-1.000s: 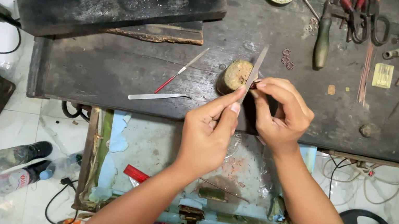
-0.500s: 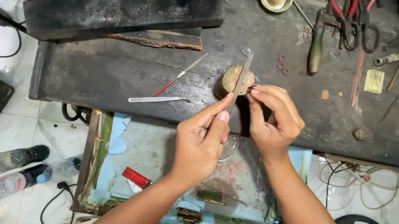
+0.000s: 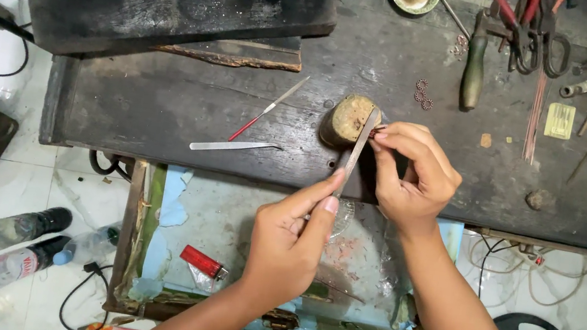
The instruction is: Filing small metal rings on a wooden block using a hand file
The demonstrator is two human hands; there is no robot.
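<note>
Hands (image 3: 290,242) (image 3: 409,171) work metal file (image 3: 355,151) against wooden peg (image 3: 347,119).

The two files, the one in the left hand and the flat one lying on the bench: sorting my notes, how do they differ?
The held file stands tilted, its tip against the wooden peg, gripped by the left hand; the flat file lies untouched on the dark bench. The held file runs near upright in the view, the flat file almost level. Both are slim, bare grey metal.
</note>
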